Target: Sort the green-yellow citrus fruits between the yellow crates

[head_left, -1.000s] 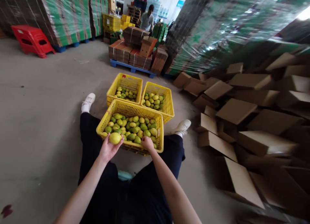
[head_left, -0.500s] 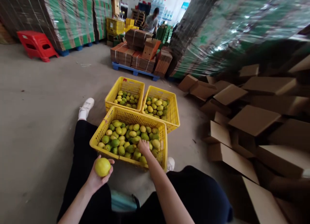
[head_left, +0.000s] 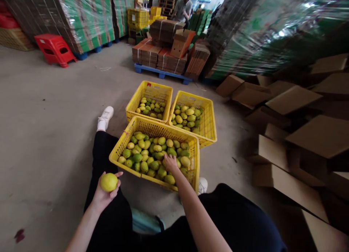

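Yellow rounded fruit, a single piece, is cradled in the upturned left hand with the fingers curled about it, at eight o'clock from the large yellow slotted plastic crate. Inside that crate, at four o'clock from its centre, the right hand bends its fingers over oval green-and-yellow fruits; whether it grips one cannot be told. A second yellow plastic crate at twelve o'clock and a third yellow plastic crate at two o'clock hold similar fruits below their rims.
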### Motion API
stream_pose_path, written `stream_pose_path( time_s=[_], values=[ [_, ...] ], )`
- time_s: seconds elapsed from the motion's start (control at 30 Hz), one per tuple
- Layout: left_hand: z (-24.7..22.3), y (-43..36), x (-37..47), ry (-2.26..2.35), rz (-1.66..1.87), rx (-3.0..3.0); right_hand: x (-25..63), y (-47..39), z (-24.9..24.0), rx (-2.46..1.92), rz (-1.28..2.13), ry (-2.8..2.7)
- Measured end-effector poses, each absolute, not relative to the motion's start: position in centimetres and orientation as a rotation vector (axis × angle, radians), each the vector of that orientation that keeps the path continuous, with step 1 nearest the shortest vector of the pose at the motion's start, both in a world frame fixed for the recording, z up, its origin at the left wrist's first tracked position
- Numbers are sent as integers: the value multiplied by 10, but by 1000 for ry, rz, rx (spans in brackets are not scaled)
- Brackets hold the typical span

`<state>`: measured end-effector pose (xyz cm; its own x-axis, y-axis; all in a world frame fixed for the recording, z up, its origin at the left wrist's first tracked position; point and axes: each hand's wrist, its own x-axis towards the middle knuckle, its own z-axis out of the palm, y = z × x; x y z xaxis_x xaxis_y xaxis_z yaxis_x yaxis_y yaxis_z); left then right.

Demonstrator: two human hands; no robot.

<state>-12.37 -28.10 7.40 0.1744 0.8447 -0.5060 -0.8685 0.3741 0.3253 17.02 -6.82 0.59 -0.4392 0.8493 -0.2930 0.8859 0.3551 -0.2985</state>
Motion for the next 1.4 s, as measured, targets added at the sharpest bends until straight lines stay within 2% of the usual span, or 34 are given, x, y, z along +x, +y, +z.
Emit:
stream_pose_path(
  time_s=[0.13, 0.27, 0.43, 0.63, 0.73, 0.87, 1.1, 1.27, 1.4],
  values=[
    [73, -298, -127, 753, 1168, -11, 164, -69, 11, 1536, -391, 2336],
    [76, -308, -130, 810, 1163, 24, 147, -73, 11, 1473, -286, 2242],
    [88, -317, -133, 885, 1181, 21, 128, -76, 14, 1548, -286, 2143],
    [82, -361, -133, 974, 1216, -164, 134, -88, 41, 1699, -376, 2209],
    [85, -379, -132, 1061, 1200, -207, 149, -95, 62, 1762, -523, 2322],
    [116, -362, -131, 1074, 1127, -57, 178, -86, 105, 1843, -828, 2551],
    [185, -250, -118, 957, 1108, 298, 197, -90, 172, 2082, -1360, 2775],
    [228, -173, -95, 846, 897, 294, 188, -131, 181, 1969, -1808, 2727],
    [232, -124, -88, 804, 813, 414, 176, -137, 196, 1783, -2024, 2653]
  ],
)
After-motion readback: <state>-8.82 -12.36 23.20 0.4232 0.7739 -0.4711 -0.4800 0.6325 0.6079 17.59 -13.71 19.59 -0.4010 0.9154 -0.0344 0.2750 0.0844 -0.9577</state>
